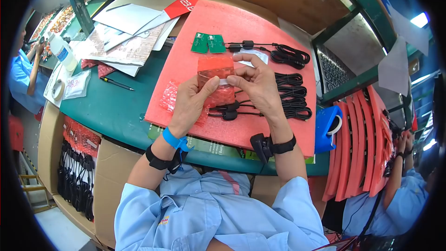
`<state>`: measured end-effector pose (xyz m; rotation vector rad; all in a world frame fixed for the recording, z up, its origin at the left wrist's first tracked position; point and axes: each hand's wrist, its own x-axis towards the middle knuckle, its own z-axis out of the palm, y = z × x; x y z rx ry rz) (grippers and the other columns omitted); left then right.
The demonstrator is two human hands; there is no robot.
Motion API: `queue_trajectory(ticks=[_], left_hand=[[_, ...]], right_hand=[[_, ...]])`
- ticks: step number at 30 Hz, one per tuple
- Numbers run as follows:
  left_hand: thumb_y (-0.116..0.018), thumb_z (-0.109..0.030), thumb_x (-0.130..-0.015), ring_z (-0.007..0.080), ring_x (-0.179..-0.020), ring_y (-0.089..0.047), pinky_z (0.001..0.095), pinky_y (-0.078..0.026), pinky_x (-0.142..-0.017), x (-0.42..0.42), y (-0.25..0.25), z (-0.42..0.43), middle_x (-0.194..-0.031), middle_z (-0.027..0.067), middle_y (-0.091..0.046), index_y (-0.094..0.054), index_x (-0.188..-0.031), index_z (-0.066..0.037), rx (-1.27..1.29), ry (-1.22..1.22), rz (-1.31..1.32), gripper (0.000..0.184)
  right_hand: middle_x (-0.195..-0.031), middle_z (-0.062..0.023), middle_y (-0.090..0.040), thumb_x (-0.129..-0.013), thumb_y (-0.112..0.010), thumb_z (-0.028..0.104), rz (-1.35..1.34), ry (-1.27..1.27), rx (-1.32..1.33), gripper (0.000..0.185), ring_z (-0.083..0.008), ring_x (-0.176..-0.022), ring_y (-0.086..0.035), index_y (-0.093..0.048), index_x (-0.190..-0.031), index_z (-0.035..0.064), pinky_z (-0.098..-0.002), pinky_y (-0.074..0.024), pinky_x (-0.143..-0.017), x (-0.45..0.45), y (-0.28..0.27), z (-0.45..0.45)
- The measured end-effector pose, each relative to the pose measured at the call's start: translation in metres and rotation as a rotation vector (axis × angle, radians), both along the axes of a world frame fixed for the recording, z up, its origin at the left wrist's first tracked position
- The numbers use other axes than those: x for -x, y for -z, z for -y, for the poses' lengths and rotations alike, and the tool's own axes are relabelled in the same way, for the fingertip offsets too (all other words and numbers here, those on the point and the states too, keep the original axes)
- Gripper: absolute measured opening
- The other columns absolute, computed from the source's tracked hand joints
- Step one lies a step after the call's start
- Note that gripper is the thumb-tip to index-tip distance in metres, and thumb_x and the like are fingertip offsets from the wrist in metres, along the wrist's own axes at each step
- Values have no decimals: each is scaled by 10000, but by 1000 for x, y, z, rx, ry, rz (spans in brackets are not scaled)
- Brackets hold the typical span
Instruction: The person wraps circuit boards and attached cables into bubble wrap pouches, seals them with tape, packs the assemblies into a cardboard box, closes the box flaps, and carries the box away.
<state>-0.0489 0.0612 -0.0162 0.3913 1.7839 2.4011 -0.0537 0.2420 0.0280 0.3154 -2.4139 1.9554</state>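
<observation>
My left hand [189,98] pinches the lower left side of a translucent red bubble-wrap pouch [215,67], held above a pink foam sheet [223,16]. On its right side, my right hand [257,86] is closed, with the thumb pressed at a small white strip [223,82] on the pouch. What the pouch contains, if anything, I cannot make out. More red bubble wrap [170,95] lies under my left hand. Beyond the hands rest two green circuit boards [207,43]. Black coiled cables [291,95] with a dark connector block [228,110] lie beside and below my right hand.
Papers and cardboard [134,32] are piled at the back left, near a pen [117,83] and a clear bottle [62,52]. A blue holder [327,128] stands at the right edge. Boxed cables [76,176] sit lower left. Co-workers are at both sides.
</observation>
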Motion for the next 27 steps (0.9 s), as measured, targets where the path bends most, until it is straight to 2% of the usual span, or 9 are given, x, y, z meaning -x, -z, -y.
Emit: queue_trajectory(ticks=[3,6,8,11,13,16,20,24,27], left_hand=[[-592,-249,-965,80,-908,-609,234,-498,-819,1,-8,15,-1016,37,-678,-614,-1202,1,68,46,8,345],[-587,-250,-967,90,-918,-604,240,-485,-845,2,-8,53,-1010,44,-675,-583,-1248,18,260,-182,-194,388],[-576,-261,-972,92,-928,-595,245,-481,-853,10,9,95,-1017,54,-670,-563,-1264,37,862,-642,-550,417],[-584,-299,-960,143,-902,-619,267,-492,-827,3,9,129,-990,68,-678,-546,-1259,62,943,-314,-130,471],[-588,-318,-954,169,-889,-632,278,-498,-813,-2,12,137,-976,75,-682,-537,-1257,75,956,-153,95,499],[-576,-325,-960,179,-801,-653,266,-516,-727,10,19,135,-937,63,-683,-543,-1252,71,478,-68,-33,494],[-555,-341,-972,112,-790,-658,194,-500,-684,19,-32,134,-969,84,-680,-601,-1190,38,-27,122,222,439],[-539,-343,-975,168,-844,-675,261,-526,-728,28,-41,128,-1006,112,-684,-605,-1176,28,-84,150,114,427],[-556,-338,-957,227,-901,-677,346,-532,-773,44,-4,119,-1000,135,-688,-598,-1177,21,539,-183,-268,423]], right_hand=[[-895,-95,-698,-863,-687,35,7,-17,65,420,-107,-834,-640,-510,-1244,16,-256,-511,-784,5,2,4],[-981,-123,-679,-863,-696,88,-268,242,-315,409,-172,-906,-636,-535,-1232,10,-304,-506,-804,11,7,11],[-1013,-136,-665,-852,-707,121,-376,207,-417,428,-206,-940,-625,-541,-1236,26,-324,-500,-815,0,6,17],[-1134,-166,-607,-779,-758,225,-629,83,-618,547,-301,-1051,-575,-551,-1265,86,-389,-460,-873,-39,13,31],[-1191,-171,-576,-727,-787,262,-668,-18,-603,626,-328,-1095,-547,-548,-1286,113,-412,-433,-910,-72,25,59],[-1276,-140,-533,-610,-839,257,-703,-70,-850,790,-315,-1127,-521,-528,-1325,125,-427,-378,-965,-98,34,83],[-1344,-139,-498,-572,-842,114,-767,85,-1021,859,-296,-1132,-518,-501,-1360,109,-424,-365,-975,-82,42,67],[-1325,-151,-541,-644,-767,-40,-720,102,-816,795,-287,-1135,-536,-473,-1376,56,-372,-434,-929,-72,1,39],[-1253,-144,-595,-600,-745,-30,-653,279,-544,806,-300,-1075,-585,-500,-1362,62,-384,-407,-934,-68,-12,34]])
